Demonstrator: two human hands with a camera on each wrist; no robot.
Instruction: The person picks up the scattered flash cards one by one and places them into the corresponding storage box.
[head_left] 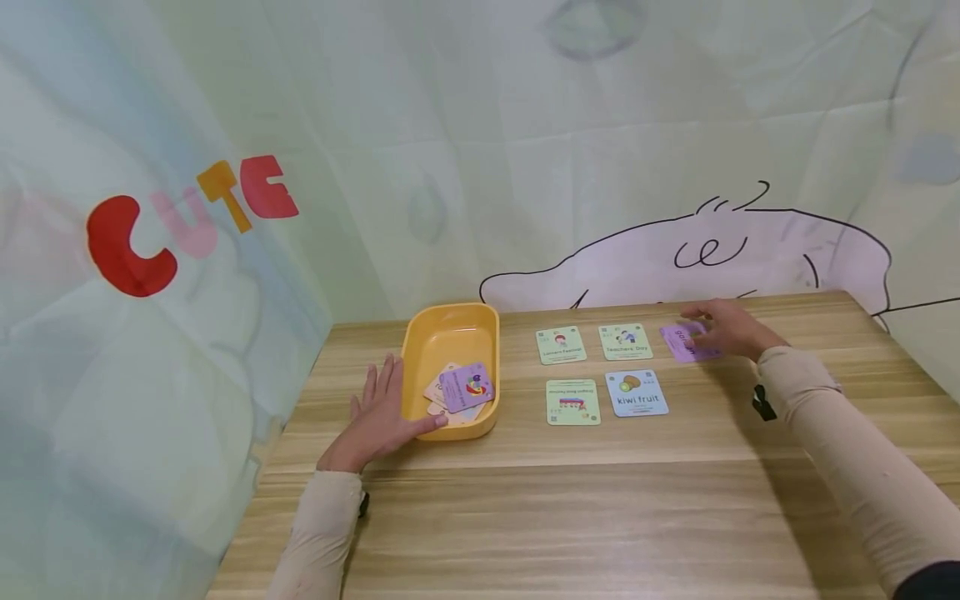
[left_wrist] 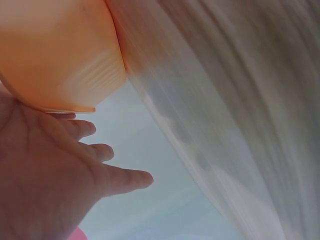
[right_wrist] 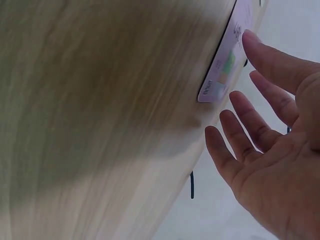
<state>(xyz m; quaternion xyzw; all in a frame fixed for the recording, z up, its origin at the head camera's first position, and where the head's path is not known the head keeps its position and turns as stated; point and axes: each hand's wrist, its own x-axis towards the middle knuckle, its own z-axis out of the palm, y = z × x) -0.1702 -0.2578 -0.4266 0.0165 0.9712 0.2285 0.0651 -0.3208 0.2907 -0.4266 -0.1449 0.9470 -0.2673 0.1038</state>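
My left hand (head_left: 372,421) rests with fingers spread against the left side of a yellow tray (head_left: 450,343), its thumb over the front rim. The left wrist view shows straight fingers beside the tray wall (left_wrist: 60,55). Inside the tray lies a purple picture card (head_left: 457,390) on top of several paler cards. On the right, my right hand (head_left: 729,327) hovers by a purple card (head_left: 677,340), partly covering it in the head view. From the right wrist view, the loosely extended fingers (right_wrist: 250,120) stand apart from this card (right_wrist: 225,67), which lies flat on the table.
Green cards for Lantern Festival (head_left: 561,346) and Teachers' Day (head_left: 626,342) form a back row with the purple one. In front lie another green card (head_left: 573,403) and a blue kiwi fruit card (head_left: 637,393). A printed curtain (head_left: 450,167) hangs behind the wooden table (head_left: 555,517).
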